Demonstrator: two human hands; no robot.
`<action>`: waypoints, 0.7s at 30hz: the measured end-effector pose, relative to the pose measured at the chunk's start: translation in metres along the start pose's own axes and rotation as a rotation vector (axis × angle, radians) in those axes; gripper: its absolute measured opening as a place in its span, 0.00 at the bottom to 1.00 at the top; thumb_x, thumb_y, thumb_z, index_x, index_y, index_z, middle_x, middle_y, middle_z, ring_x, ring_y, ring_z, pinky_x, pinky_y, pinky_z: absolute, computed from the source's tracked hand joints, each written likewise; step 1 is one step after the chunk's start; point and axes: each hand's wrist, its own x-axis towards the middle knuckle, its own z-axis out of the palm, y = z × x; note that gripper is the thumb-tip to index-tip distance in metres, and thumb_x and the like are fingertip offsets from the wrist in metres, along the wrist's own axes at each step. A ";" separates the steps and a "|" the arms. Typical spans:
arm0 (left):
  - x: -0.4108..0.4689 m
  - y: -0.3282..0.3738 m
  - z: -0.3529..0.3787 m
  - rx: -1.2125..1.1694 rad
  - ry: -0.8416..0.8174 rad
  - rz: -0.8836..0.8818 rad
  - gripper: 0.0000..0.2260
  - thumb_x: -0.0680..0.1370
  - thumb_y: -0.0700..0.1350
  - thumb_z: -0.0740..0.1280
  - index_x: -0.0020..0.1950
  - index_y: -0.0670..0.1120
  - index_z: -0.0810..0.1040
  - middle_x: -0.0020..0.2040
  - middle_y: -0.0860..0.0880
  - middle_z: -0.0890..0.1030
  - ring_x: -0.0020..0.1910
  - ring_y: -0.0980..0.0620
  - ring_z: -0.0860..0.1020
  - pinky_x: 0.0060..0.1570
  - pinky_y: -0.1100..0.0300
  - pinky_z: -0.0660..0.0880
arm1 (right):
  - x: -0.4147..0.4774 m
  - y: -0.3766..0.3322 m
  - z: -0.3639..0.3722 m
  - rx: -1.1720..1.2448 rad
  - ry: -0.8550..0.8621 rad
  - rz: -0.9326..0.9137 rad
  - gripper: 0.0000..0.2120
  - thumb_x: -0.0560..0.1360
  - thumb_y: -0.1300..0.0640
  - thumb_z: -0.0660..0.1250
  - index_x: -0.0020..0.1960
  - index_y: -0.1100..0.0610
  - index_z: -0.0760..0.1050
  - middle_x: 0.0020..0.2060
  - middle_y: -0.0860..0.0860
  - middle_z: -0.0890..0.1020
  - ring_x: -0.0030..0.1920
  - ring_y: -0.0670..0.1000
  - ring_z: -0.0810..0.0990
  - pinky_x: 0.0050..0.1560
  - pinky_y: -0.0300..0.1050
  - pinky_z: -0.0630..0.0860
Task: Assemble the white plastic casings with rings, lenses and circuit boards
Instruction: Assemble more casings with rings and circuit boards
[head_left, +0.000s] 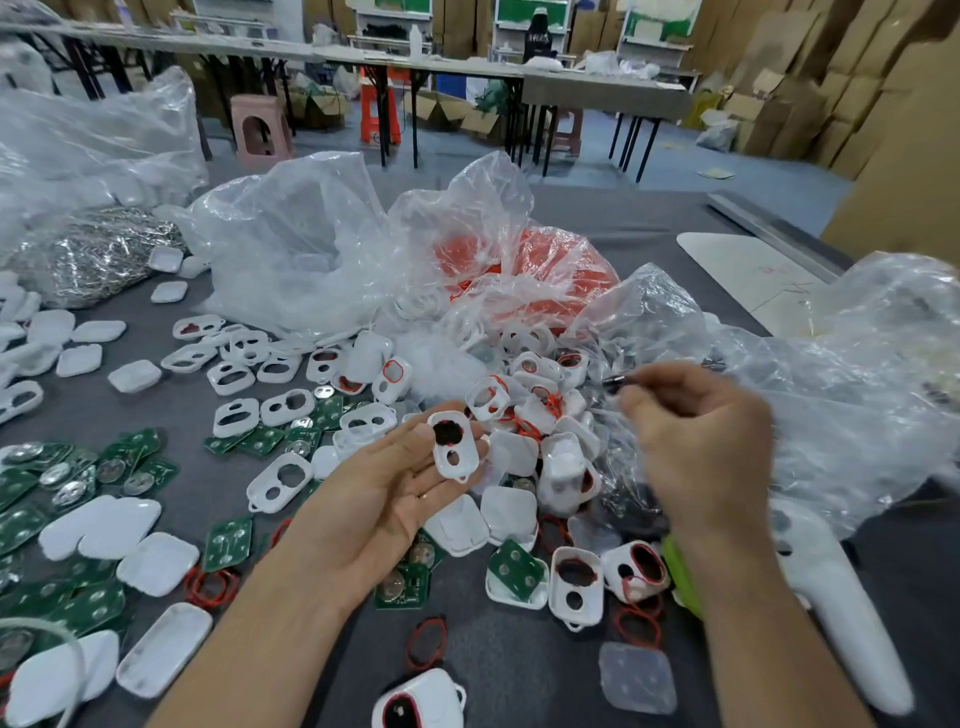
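Note:
My left hand (384, 499) is palm up at the centre, and its fingertips hold a white plastic casing (456, 447) with a red ring and a dark insert in its larger hole. My right hand (696, 447) is raised to the right of the casing and pinches a small dark part (618, 383); the motion blur hides what the part is. Loose white casings (236, 415), green circuit boards (228, 543) and red rings (427, 643) lie scattered over the grey table.
Crumpled clear plastic bags (311, 249) stand behind the pile, one holding orange parts (524, 270). A bag of shiny metal pieces (98, 254) lies at far left. A white handheld device (841, 613) rests at right. Folding tables and cardboard boxes fill the background.

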 end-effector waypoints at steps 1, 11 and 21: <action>-0.001 0.001 0.000 0.002 -0.004 0.002 0.16 0.74 0.42 0.68 0.60 0.37 0.83 0.59 0.35 0.84 0.57 0.40 0.85 0.48 0.52 0.84 | 0.012 0.000 -0.010 -0.139 0.131 -0.036 0.10 0.72 0.60 0.76 0.39 0.46 0.83 0.31 0.40 0.84 0.33 0.42 0.84 0.35 0.38 0.81; 0.000 0.003 -0.001 0.005 0.037 0.021 0.16 0.74 0.43 0.69 0.59 0.38 0.85 0.59 0.37 0.84 0.57 0.42 0.85 0.45 0.55 0.84 | 0.019 -0.002 -0.021 -0.455 -0.105 -0.201 0.12 0.76 0.64 0.70 0.48 0.49 0.87 0.41 0.44 0.87 0.34 0.40 0.81 0.37 0.31 0.77; 0.001 0.016 -0.015 -0.044 0.090 0.062 0.20 0.75 0.43 0.69 0.66 0.39 0.79 0.62 0.38 0.83 0.63 0.41 0.82 0.57 0.51 0.82 | -0.046 0.006 0.019 -0.605 -0.652 -0.061 0.07 0.72 0.57 0.72 0.47 0.46 0.82 0.41 0.42 0.83 0.43 0.47 0.80 0.45 0.39 0.74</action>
